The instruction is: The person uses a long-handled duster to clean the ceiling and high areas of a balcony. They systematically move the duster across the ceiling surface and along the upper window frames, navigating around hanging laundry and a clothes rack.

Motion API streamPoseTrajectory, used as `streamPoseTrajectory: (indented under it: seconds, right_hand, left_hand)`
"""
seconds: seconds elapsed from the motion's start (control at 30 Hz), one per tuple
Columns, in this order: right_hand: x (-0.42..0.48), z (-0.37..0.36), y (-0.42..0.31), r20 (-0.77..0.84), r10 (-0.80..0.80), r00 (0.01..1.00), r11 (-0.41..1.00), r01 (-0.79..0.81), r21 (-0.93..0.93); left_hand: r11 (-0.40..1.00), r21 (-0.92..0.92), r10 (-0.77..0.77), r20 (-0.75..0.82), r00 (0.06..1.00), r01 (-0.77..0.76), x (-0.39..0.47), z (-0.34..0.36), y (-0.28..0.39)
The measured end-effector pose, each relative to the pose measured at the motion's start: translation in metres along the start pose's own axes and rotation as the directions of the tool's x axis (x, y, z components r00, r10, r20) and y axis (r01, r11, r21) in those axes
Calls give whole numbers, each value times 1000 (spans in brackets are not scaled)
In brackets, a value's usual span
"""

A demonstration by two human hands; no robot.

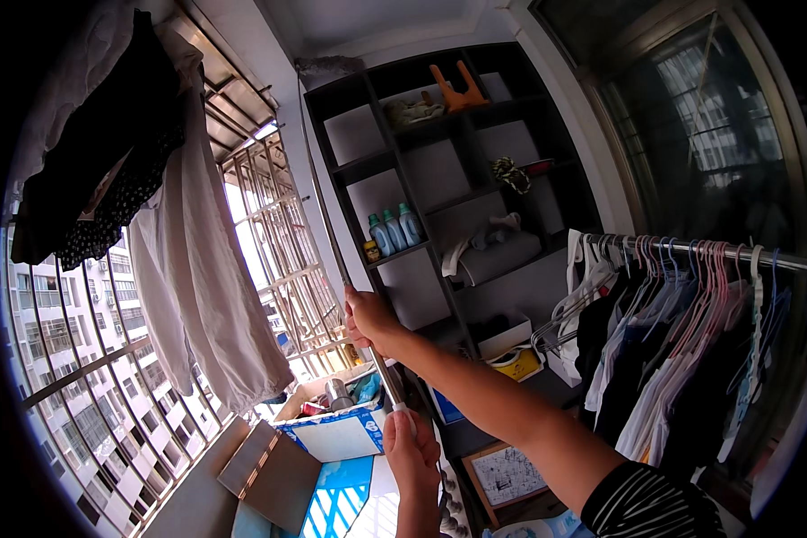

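Observation:
A long thin metal pole (326, 202) rises at a slant before me, its upper end near the top of the wall. My right hand (371, 324) is closed around the pole partway up, with the arm reaching in from the lower right. Below it, my left hand (411, 440) grips the pole's pale lower end. To the left hang garments, among them a black piece (107, 134) and pale trousers (188, 269); the pole stands apart from them. What holds these garments up is partly hidden in shadow.
Window bars (94, 373) run along the left. A dark shelf unit (413, 175) holds detergent bottles (395, 232) and an orange stool (460, 91). At right, clothes on hangers fill a metal rail (713, 250). Below stand an open carton (343, 437) and folded cardboard (276, 474).

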State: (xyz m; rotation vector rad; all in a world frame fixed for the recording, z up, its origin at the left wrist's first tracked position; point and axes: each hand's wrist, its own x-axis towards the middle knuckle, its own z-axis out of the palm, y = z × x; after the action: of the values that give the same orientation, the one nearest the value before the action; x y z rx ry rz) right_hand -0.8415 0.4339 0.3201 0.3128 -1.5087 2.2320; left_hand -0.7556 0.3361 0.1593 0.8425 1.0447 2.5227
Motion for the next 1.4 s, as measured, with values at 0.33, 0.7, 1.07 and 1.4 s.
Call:
streamPoseTrajectory:
  seconds: [0.33, 0.7, 1.07, 1.4]
  right_hand:
    - [-59, -88, -43, 552, -205, 808, 840, -144, 523]
    - [-7, -169, -178, -282, -262, 923, 959, 282, 34]
    - [-59, -251, -286, -538, -397, 744, 916, 288, -278]
    - [-108, -193, -280, -365, -521, 771, 752, 212, -624]
  left_hand:
    - [948, -84, -242, 434, 868, 306, -21, 46, -50]
    - [880, -2, -392, 565, 726, 476, 81, 161, -31]
    - [650, -137, -460, 711, 531, 747, 80, 272, -63]
    - [602, -418, -274, 692, 668, 681, 5, 285, -44]
